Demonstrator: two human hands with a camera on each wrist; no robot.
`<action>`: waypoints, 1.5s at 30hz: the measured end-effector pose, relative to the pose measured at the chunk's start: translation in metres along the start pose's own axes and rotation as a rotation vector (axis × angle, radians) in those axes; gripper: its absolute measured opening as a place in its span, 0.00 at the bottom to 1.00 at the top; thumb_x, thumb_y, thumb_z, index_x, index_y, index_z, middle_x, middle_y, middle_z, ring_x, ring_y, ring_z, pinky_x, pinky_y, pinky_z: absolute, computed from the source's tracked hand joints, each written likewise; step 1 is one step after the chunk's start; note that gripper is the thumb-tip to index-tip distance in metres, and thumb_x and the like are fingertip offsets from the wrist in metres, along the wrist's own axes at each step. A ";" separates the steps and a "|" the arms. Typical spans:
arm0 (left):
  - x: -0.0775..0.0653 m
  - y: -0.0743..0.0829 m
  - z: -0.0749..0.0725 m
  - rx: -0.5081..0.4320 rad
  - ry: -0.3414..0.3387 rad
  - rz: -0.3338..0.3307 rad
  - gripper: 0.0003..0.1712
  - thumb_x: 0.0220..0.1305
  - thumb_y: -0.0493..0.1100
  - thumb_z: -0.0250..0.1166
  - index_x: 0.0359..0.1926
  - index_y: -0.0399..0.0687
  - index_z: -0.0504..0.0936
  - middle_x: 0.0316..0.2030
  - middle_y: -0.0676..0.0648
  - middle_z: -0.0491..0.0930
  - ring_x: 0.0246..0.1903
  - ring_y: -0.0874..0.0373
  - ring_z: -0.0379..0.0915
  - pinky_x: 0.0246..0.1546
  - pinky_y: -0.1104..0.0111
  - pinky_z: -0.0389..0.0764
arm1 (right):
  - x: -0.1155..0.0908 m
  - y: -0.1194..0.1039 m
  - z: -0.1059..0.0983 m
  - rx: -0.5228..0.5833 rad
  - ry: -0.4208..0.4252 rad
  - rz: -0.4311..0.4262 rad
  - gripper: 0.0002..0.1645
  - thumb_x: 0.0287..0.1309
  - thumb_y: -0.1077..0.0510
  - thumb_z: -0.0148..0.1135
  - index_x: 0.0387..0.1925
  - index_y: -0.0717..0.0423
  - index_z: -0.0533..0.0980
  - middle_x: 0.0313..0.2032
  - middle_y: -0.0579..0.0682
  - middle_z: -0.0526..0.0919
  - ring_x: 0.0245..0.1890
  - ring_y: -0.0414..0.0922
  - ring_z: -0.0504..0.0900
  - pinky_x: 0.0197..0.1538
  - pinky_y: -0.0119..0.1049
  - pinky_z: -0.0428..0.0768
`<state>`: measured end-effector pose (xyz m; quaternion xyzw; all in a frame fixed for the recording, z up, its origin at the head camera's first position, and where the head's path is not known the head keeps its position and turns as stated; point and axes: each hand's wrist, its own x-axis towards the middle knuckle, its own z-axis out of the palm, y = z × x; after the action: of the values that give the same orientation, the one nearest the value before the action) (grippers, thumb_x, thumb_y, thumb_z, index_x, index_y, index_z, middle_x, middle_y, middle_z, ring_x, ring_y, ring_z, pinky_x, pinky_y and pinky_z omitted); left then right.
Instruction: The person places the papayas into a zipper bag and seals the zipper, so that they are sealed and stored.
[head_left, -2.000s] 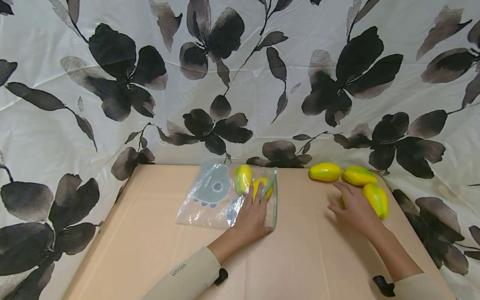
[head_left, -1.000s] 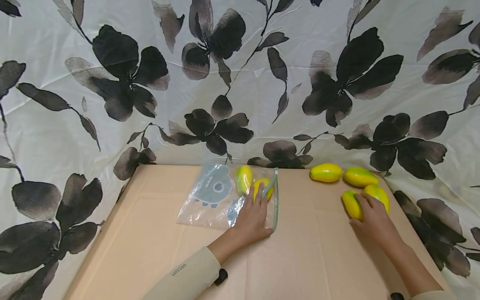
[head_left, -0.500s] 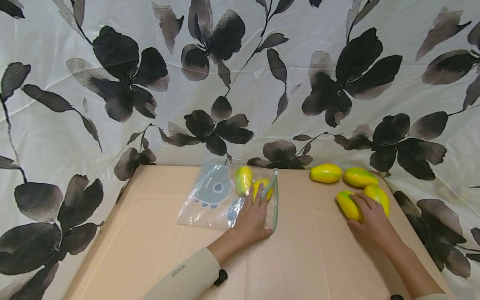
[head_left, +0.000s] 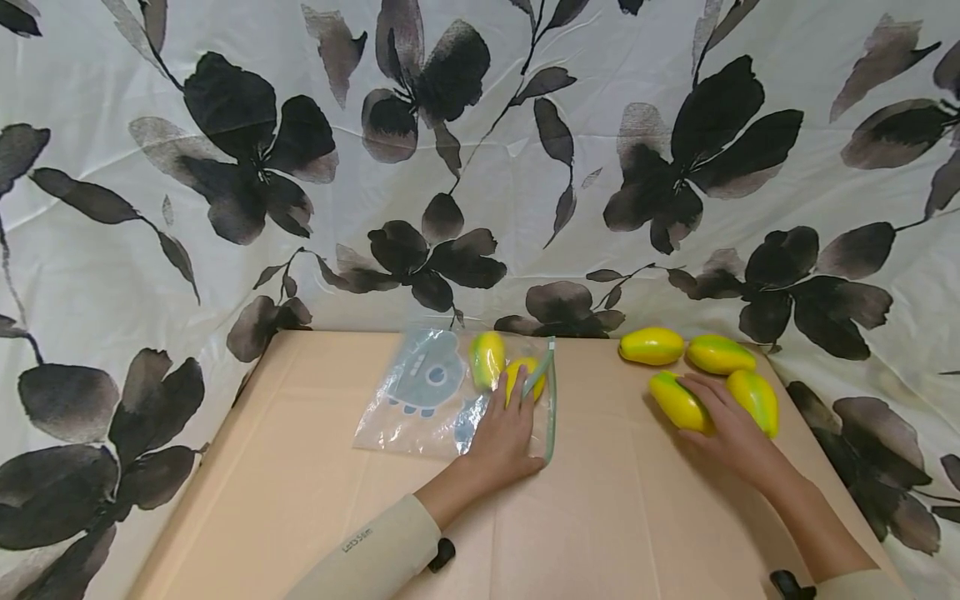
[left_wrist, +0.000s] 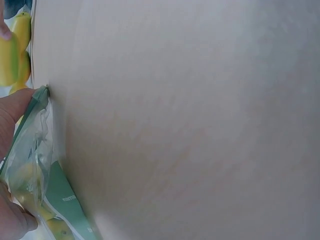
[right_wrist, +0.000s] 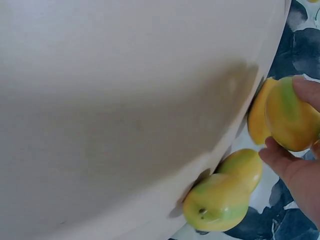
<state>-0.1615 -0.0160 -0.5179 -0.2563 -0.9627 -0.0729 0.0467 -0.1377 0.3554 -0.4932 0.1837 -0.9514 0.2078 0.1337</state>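
Note:
A clear zip bag with a blue dinosaur print and green zip strip lies at the table's far middle. Two yellow-green mangoes are inside: one mango in full view, the other partly behind my fingers. My left hand holds the bag's mouth, thumb at the green zip edge in the left wrist view. My right hand grips another mango, held between thumb and fingers, as the right wrist view shows with that mango. Three more mangoes lie around it.
Beyond my right hand, one mango and another mango lie along the back edge; a third mango sits by the right edge. The tan tabletop ends at a floral cloth behind.
My right hand reached over a mango, drew back and took hold of it, and has since moved it left, away from the mango at the right edge. My left hand and the bag stay put.

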 end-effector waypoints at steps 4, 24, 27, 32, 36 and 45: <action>0.000 0.001 -0.001 -0.008 0.000 0.000 0.70 0.42 0.69 0.79 0.78 0.39 0.59 0.82 0.36 0.43 0.80 0.32 0.42 0.75 0.51 0.65 | 0.011 -0.005 -0.001 0.042 -0.047 0.025 0.53 0.46 0.63 0.82 0.72 0.58 0.66 0.69 0.63 0.70 0.67 0.65 0.68 0.78 0.39 0.61; -0.001 0.000 -0.003 -0.052 -0.019 -0.017 0.72 0.44 0.68 0.79 0.80 0.39 0.54 0.83 0.38 0.39 0.81 0.34 0.37 0.76 0.50 0.61 | 0.067 -0.051 0.028 0.177 -0.308 -0.018 0.48 0.54 0.57 0.79 0.73 0.57 0.65 0.68 0.66 0.70 0.67 0.65 0.71 0.69 0.67 0.69; -0.001 0.000 -0.003 -0.057 -0.019 -0.019 0.72 0.45 0.67 0.79 0.80 0.40 0.53 0.83 0.38 0.38 0.81 0.34 0.38 0.77 0.50 0.60 | 0.076 -0.057 0.034 0.186 -0.313 -0.022 0.49 0.53 0.59 0.79 0.73 0.59 0.65 0.68 0.65 0.71 0.68 0.65 0.71 0.70 0.66 0.69; -0.002 0.000 -0.004 -0.078 -0.032 -0.026 0.71 0.45 0.66 0.80 0.81 0.40 0.53 0.83 0.39 0.37 0.81 0.35 0.36 0.77 0.49 0.60 | 0.087 -0.066 0.042 0.204 -0.358 0.013 0.50 0.52 0.59 0.80 0.72 0.64 0.64 0.67 0.64 0.74 0.67 0.62 0.74 0.70 0.63 0.71; -0.003 0.001 -0.004 -0.078 -0.038 -0.027 0.71 0.45 0.67 0.79 0.81 0.40 0.53 0.83 0.39 0.37 0.81 0.35 0.35 0.76 0.49 0.61 | 0.091 -0.070 0.047 0.199 -0.401 0.033 0.50 0.52 0.58 0.80 0.72 0.64 0.65 0.67 0.63 0.74 0.67 0.61 0.74 0.70 0.61 0.71; -0.002 0.001 -0.002 0.014 0.000 0.015 0.69 0.44 0.69 0.78 0.78 0.38 0.59 0.83 0.36 0.39 0.80 0.31 0.39 0.79 0.49 0.56 | 0.097 -0.075 0.056 0.156 -0.372 -0.023 0.50 0.53 0.52 0.80 0.74 0.55 0.66 0.65 0.60 0.76 0.63 0.59 0.77 0.68 0.60 0.74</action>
<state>-0.1594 -0.0166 -0.5163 -0.2630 -0.9613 -0.0660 0.0491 -0.2040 0.2389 -0.4846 0.2396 -0.9385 0.2420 -0.0567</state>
